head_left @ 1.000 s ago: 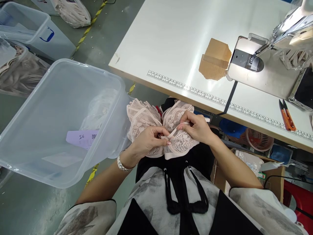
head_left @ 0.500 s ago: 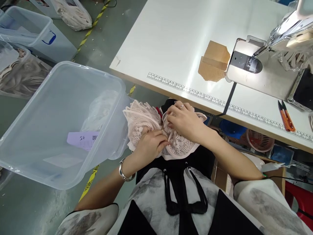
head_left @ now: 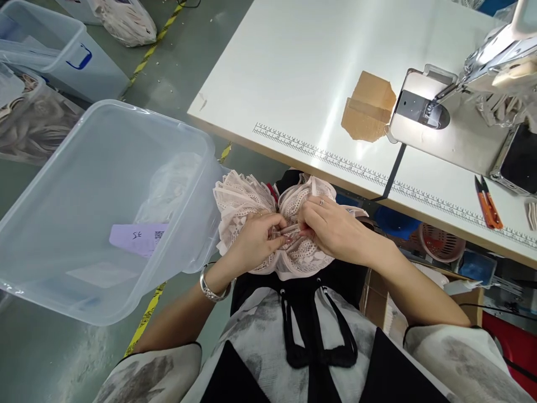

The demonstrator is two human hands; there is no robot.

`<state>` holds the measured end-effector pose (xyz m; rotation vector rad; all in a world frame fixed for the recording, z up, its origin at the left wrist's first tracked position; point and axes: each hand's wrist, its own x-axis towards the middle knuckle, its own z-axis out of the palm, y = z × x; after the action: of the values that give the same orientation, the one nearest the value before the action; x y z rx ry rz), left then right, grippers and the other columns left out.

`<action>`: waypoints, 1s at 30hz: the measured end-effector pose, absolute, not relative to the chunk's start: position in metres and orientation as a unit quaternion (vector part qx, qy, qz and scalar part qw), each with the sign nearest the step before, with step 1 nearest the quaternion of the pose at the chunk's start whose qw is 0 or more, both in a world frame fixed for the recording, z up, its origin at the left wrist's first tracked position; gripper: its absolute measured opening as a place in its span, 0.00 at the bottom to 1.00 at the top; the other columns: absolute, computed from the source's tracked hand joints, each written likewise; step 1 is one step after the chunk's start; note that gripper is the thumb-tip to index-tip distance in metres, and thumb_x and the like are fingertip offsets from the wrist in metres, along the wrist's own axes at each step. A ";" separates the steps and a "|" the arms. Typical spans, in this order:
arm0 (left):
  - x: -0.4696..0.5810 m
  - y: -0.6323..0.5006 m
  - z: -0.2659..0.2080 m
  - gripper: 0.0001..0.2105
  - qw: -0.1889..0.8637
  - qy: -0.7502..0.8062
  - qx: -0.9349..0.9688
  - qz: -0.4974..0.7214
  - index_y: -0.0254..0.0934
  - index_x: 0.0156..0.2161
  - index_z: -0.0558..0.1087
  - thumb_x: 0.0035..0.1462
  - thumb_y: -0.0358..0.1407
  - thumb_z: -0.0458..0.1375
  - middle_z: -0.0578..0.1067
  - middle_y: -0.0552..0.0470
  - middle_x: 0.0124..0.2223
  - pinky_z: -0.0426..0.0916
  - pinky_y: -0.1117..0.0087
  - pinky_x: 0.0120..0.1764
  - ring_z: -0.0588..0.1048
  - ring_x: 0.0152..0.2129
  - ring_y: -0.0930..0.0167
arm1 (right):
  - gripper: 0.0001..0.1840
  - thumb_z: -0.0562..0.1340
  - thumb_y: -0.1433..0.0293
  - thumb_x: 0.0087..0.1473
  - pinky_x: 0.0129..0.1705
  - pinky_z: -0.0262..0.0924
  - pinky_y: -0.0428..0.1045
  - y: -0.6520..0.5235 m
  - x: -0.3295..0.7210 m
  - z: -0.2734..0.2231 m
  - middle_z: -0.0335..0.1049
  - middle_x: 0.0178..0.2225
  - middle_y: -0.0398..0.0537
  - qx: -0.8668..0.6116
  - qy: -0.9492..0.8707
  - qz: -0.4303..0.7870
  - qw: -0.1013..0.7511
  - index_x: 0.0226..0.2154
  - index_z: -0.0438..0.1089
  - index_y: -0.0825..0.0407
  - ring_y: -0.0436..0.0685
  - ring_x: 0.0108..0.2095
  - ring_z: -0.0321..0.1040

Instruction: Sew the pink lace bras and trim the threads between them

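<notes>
A stack of pale pink lace bras (head_left: 243, 193) lies on my lap, the cups fanned out in layers. My left hand (head_left: 260, 240) pinches a narrow pink edge near the middle of the stack, thumb against fingers. Opposite it, my right hand (head_left: 331, 226) is closed on the same lace piece, with fingertips near the left hand's. A thin strip of the fabric runs between the two hands. The fingers partly cover the layers beneath.
A clear plastic bin (head_left: 104, 207) holding a purple slip (head_left: 138, 239) stands at my left. Ahead is a white table (head_left: 285, 67) with a printed ruler, torn cardboard (head_left: 369, 106), a sewing machine (head_left: 436, 106) and orange thread snips (head_left: 488, 204). More bins (head_left: 62, 50) stand at far left.
My right hand has come down from the upper part of the right cups to the middle of the stack. The left hand has shifted slightly and now pinches the edge beside it.
</notes>
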<state>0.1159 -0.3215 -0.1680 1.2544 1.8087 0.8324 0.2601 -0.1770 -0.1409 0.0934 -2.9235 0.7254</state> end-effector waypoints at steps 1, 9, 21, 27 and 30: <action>0.116 -0.322 -0.165 0.06 0.406 0.698 0.481 0.342 0.36 0.28 0.67 0.53 0.31 0.61 0.67 0.58 0.27 0.58 0.70 0.34 0.65 0.28 0.73 | 0.07 0.51 0.71 0.62 0.35 0.56 0.51 -0.177 0.262 -0.137 0.64 0.32 0.49 0.009 -0.967 0.249 0.045 0.32 0.60 0.53 0.55 0.32 0.59; 0.116 -0.322 -0.158 0.08 0.508 0.641 0.409 0.406 0.36 0.32 0.73 0.57 0.39 0.58 0.71 0.55 0.30 0.61 0.72 0.33 0.67 0.28 0.73 | 0.11 0.58 0.63 0.61 0.33 0.51 0.47 -0.173 0.268 -0.136 0.65 0.33 0.48 -0.094 -0.939 0.330 -0.010 0.34 0.70 0.53 0.53 0.33 0.61; 0.111 -0.318 -0.159 0.14 0.655 0.545 0.237 0.467 0.35 0.23 0.69 0.50 0.43 0.64 0.65 0.58 0.23 0.59 0.73 0.30 0.62 0.24 0.76 | 0.07 0.63 0.70 0.54 0.35 0.54 0.48 -0.173 0.262 -0.149 0.63 0.28 0.44 -0.187 -0.865 0.461 0.066 0.26 0.71 0.53 0.51 0.32 0.61; 0.111 -0.317 -0.159 0.15 0.635 0.567 0.280 0.443 0.36 0.22 0.66 0.53 0.43 0.59 0.66 0.56 0.24 0.61 0.71 0.31 0.63 0.24 0.74 | 0.08 0.63 0.69 0.54 0.35 0.54 0.48 -0.173 0.263 -0.153 0.63 0.27 0.44 -0.185 -0.865 0.462 0.066 0.26 0.71 0.53 0.52 0.32 0.61; 0.110 -0.318 -0.158 0.16 0.627 0.576 0.301 0.429 0.37 0.22 0.65 0.55 0.45 0.57 0.66 0.55 0.25 0.61 0.71 0.31 0.63 0.25 0.74 | 0.08 0.63 0.68 0.55 0.35 0.55 0.48 -0.173 0.263 -0.154 0.63 0.27 0.44 -0.180 -0.868 0.457 0.069 0.26 0.71 0.53 0.52 0.32 0.61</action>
<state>0.1102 -0.3175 -0.1580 0.6909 1.3218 0.9827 0.2631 -0.1726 -0.1545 -0.5417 -2.6131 1.3761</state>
